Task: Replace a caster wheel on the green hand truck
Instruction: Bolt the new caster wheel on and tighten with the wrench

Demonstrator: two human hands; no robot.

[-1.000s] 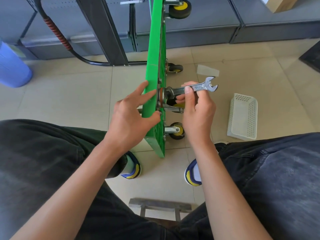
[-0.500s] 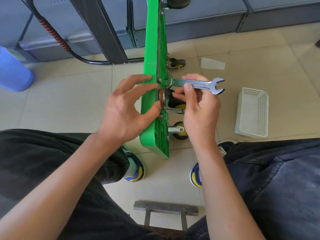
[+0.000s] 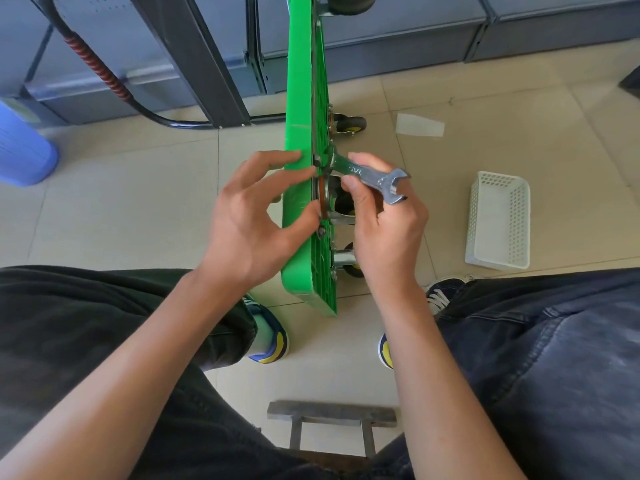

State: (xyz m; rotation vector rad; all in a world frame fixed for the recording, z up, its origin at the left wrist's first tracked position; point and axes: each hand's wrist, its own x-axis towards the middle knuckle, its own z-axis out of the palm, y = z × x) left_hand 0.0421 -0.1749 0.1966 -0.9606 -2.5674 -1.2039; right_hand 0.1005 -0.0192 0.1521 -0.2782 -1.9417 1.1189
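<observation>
The green plastic hand truck deck [image 3: 300, 140] stands on edge at the centre of the frame, running from the top edge down to between the person's feet, ribbed underside facing frame right. A black caster wheel in a steel bracket [image 3: 341, 206] sits at mid-height on that underside, largely hidden behind the right hand. A second black-and-yellow caster [image 3: 350, 123] shows above it, a third [image 3: 349, 263] below it near the deck's lower corner, and a fourth [image 3: 350, 1] is cut off at the top edge.

A silver open-ended steel wrench [image 3: 367, 174] has one end set against the deck at the top of the caster's mounting plate; its free end points toward frame right and slightly down. The right hand [image 3: 384, 230] pinches the wrench shaft between thumb and curled fingers, lying directly over the caster. The left hand [image 3: 249, 223] is on the opposite, smooth face of the deck, fingers and thumb curled round the deck's edge level with the caster; whether the fingertips hold a bolt head cannot be told.

On the beige floor tiles at right lies a white perforated plastic basket [image 3: 498, 223]. A blue plastic container [image 3: 24, 147] stands at far left. A black hose with a red spiral sleeve [image 3: 93, 64] crosses the upper left. A grey metal stool edge [image 3: 330, 414] shows at bottom centre.
</observation>
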